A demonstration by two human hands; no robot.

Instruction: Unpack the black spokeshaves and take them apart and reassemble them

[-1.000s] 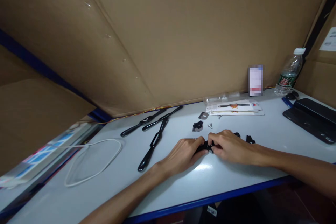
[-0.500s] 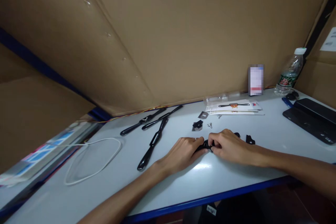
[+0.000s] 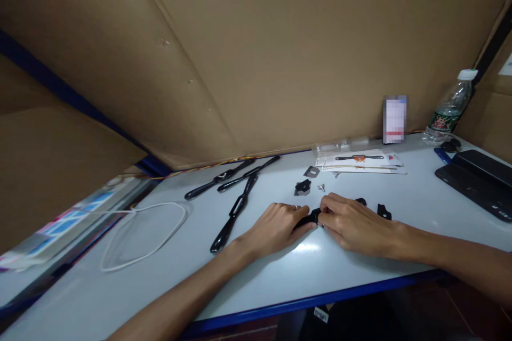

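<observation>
A black spokeshave (image 3: 315,216) lies low over the table's front part, mostly covered by both hands. My left hand (image 3: 278,224) is closed round its left handle, thumb and fingers pressed together. At its middle, my right hand (image 3: 352,226) is closed with bent fingertips on the body; any small part between them is hidden. The right handle's tip sticks out behind that hand. Beyond the hands lie a black cap piece on a metal blade (image 3: 303,187), another slotted blade (image 3: 312,171) and a small silver thumbscrew (image 3: 321,187). A second black cap piece (image 3: 384,212) rests near my right wrist.
Three more black spokeshave bodies (image 3: 237,210) lie to the left, near a looped white cable (image 3: 182,224). Printed cards (image 3: 360,160) lie at the back. A phone-like upright screen (image 3: 394,120), a water bottle (image 3: 448,109) and a black stand (image 3: 476,184) are at the right.
My right hand has turned slightly at the spokeshave's middle, its fingers bunched closer over it. The left hand keeps its hold. The whole view has shifted a little.
</observation>
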